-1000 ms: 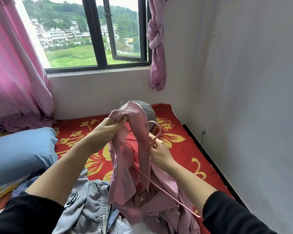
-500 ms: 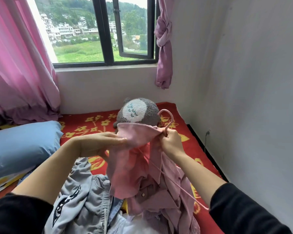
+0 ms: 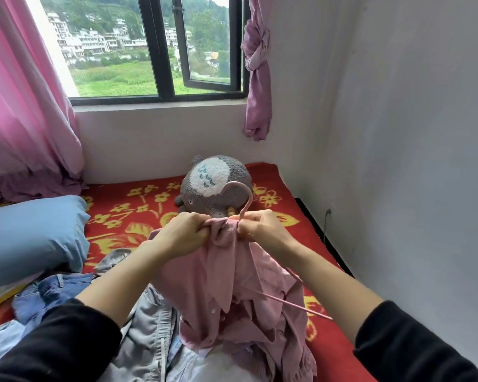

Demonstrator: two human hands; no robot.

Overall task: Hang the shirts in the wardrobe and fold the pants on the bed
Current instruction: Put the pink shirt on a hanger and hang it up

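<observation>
Fingers [image 3: 198, 219] of both our hands are curled tight at the shirt [image 3: 226, 285] collar. Our left hand [image 3: 188, 232] bunches the pink cloth; our right hand [image 3: 262, 227] pinches it at the base of the hanger [image 3: 250, 199] hook. We hold the shirt above the bed [image 3: 138, 205], its tail draped on a grey garment [image 3: 152, 326]. Jeans [image 3: 47, 293] lie by the pillow [image 3: 31, 232], and a toy [image 3: 213, 183] sits beyond.

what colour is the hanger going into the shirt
Pink, close to the pink shirt; the hanger hook shows best in the head view.
</observation>
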